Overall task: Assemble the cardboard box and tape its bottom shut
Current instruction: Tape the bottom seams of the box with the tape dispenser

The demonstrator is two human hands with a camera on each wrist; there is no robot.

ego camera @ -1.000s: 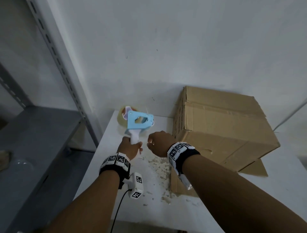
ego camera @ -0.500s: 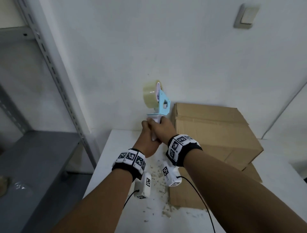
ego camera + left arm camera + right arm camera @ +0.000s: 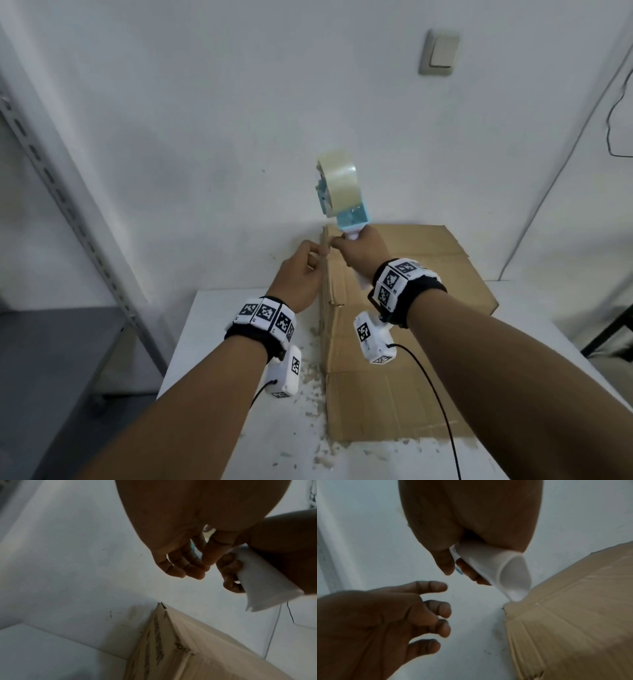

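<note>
A brown cardboard box (image 3: 418,274) stands on the white table (image 3: 212,342) against the wall, its closed flaps facing up. My right hand (image 3: 358,248) grips the white handle of a light-blue tape dispenser (image 3: 342,202), raised above the box's far left corner with the clear tape roll on top. The right wrist view shows that handle (image 3: 496,566) wrapped in my fingers over the box (image 3: 573,622). Just left of it my left hand (image 3: 308,263) hovers with loosely curled fingers (image 3: 436,607) and holds nothing.
A grey metal shelf (image 3: 51,359) with a slotted upright (image 3: 68,205) stands left of the table. Cardboard crumbs (image 3: 308,377) lie along the box's left side. A wall switch (image 3: 440,56) and a thin cable (image 3: 616,120) hang on the white wall.
The tape dispenser rose from the table in my left hand, both hands met on its handle, and now the right hand alone holds it over the box; the left let go.
</note>
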